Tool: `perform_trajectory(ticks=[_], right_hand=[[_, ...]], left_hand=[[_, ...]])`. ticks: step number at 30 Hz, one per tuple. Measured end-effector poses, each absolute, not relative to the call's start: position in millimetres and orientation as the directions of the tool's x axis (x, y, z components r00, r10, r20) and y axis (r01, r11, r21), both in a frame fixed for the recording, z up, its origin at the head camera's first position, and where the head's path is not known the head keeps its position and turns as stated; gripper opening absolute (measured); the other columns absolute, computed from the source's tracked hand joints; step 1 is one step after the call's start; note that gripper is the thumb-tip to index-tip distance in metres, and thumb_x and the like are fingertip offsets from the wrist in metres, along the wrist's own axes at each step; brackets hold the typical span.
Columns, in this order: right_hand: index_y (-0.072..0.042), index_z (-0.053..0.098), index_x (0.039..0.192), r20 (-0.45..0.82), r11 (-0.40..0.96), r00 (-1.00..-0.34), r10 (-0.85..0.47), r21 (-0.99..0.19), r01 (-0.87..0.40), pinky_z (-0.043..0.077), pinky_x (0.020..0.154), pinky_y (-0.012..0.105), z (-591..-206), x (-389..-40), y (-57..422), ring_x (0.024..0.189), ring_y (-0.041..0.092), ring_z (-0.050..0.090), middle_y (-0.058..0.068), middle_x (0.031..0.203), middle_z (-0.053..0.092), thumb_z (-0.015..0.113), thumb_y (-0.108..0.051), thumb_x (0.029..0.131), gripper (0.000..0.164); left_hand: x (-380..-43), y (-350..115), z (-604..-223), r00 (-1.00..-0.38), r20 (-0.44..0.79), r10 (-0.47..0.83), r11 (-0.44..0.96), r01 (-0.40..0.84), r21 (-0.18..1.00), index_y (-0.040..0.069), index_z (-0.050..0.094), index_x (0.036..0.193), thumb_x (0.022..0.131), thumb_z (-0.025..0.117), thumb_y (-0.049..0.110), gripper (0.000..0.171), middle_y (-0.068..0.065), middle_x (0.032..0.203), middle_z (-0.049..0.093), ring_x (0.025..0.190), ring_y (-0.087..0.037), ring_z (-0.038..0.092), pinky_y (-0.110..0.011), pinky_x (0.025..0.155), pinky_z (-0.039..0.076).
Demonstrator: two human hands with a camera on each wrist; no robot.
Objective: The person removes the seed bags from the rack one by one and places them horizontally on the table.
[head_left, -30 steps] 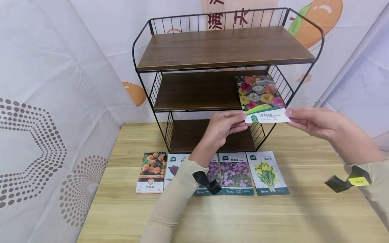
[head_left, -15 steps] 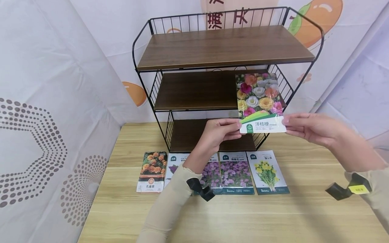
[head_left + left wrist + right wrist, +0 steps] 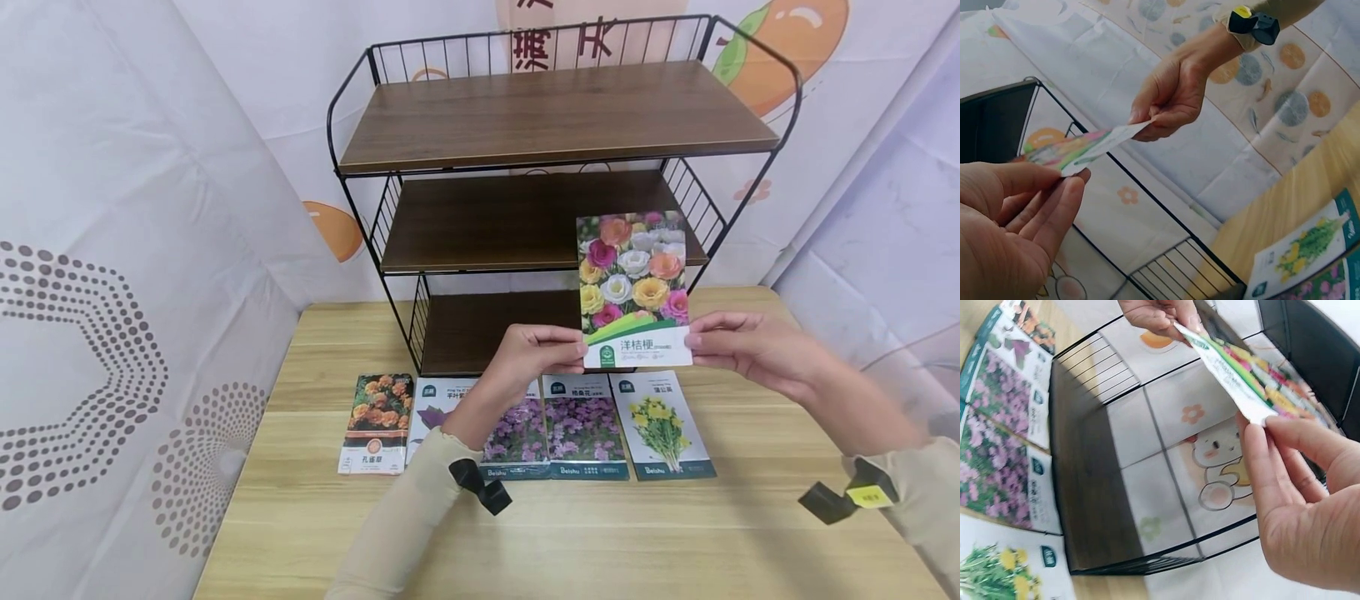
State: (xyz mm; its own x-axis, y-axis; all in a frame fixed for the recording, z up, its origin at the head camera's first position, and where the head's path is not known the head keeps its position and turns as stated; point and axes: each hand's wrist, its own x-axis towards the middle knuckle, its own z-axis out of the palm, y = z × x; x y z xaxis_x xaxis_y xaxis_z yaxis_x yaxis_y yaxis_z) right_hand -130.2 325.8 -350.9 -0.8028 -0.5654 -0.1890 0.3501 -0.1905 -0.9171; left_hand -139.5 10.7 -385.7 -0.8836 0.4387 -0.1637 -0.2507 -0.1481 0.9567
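A seed packet point(image 3: 634, 287) printed with many-coloured blooms over a white lower band is held up in front of the rack's right side. My left hand point(image 3: 536, 358) pinches its lower left corner between thumb and fingers. At the lower right corner, my right hand point(image 3: 757, 346) pinches it the same way. The left wrist view shows the packet point(image 3: 1094, 147) nearly edge-on, stretched between both hands. In the right wrist view, thumb and fingertips of the right hand point(image 3: 1304, 481) meet on the packet's white end point(image 3: 1235, 394).
A black wire rack with brown shelves point(image 3: 555, 117) stands at the back of the wooden table point(image 3: 570, 542). Before it lie several flower packets in a row, from an orange-flowered packet point(image 3: 377, 425) at left to a yellow-flowered packet point(image 3: 663, 427) at right. Patterned cloth hangs around.
Both hands have drawn the flower seed packet down and back from the middle shelf, and it now faces the head camera more upright. The packets on the table have not moved.
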Motion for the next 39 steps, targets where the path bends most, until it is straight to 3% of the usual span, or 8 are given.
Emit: perform_trajectory(ticks=[15,23,27,32,39], right_hand=[[-0.002,0.067,0.104,-0.195,-0.069,-0.818,-0.541,-0.959,0.274,0.055,0.089,0.034,-400.2,-115.2,324.1,0.096,0.018,0.068,0.006,0.103,0.070,0.047,0.009,0.093,0.026],[-0.001,0.067,0.103,-0.280,-0.026,-0.815,-0.508,-0.940,0.339,0.054,0.089,0.036,-428.1,-115.9,323.8,0.097,0.018,0.068,0.007,0.103,0.071,0.051,0.005,0.092,0.021],[-0.003,0.068,0.103,-0.332,0.002,-0.808,-0.486,-0.925,0.379,0.056,0.088,0.033,-435.3,-115.0,322.8,0.095,0.016,0.068,0.005,0.102,0.071,0.053,0.002,0.093,0.019],[-0.004,0.068,0.101,-0.397,0.037,-0.799,-0.452,-0.903,0.427,0.056,0.088,0.034,-443.9,-113.0,322.0,0.093,0.015,0.068,0.004,0.099,0.071,0.054,-0.001,0.093,0.016],[-0.004,0.067,0.100,-0.411,0.048,-0.795,-0.445,-0.898,0.437,0.055,0.089,0.035,-452.7,-110.3,324.4,0.093,0.015,0.069,0.004,0.098,0.072,0.055,-0.002,0.092,0.014]], left_hand=[[-133.6,2.7,-433.3,-0.841,-0.202,0.502,-0.092,-0.284,0.954,0.000,0.070,0.105,0.083,0.069,0.004,0.023,-0.015,0.096,0.072,0.077,-0.018,0.071,-0.046,0.087,0.055],[-136.3,4.6,-460.4,-0.837,-0.262,0.480,-0.035,-0.317,0.948,0.000,0.070,0.104,0.083,0.069,0.004,0.022,-0.016,0.094,0.072,0.074,-0.015,0.071,-0.051,0.090,0.053],[-136.3,6.9,-469.2,-0.829,-0.296,0.473,-0.027,-0.350,0.936,0.002,0.071,0.103,0.082,0.070,0.004,0.021,-0.015,0.092,0.072,0.073,-0.015,0.070,-0.046,0.086,0.056],[-134.2,9.8,-478.5,-0.820,-0.337,0.462,-0.028,-0.393,0.919,0.006,0.072,0.100,0.081,0.071,0.005,0.019,-0.012,0.090,0.072,0.072,-0.015,0.070,-0.048,0.088,0.055],[-130.2,15.1,-490.1,-0.819,-0.367,0.441,0.006,-0.406,0.914,0.008,0.073,0.098,0.081,0.072,0.008,0.017,-0.010,0.089,0.072,0.074,-0.017,0.071,-0.046,0.086,0.056]])
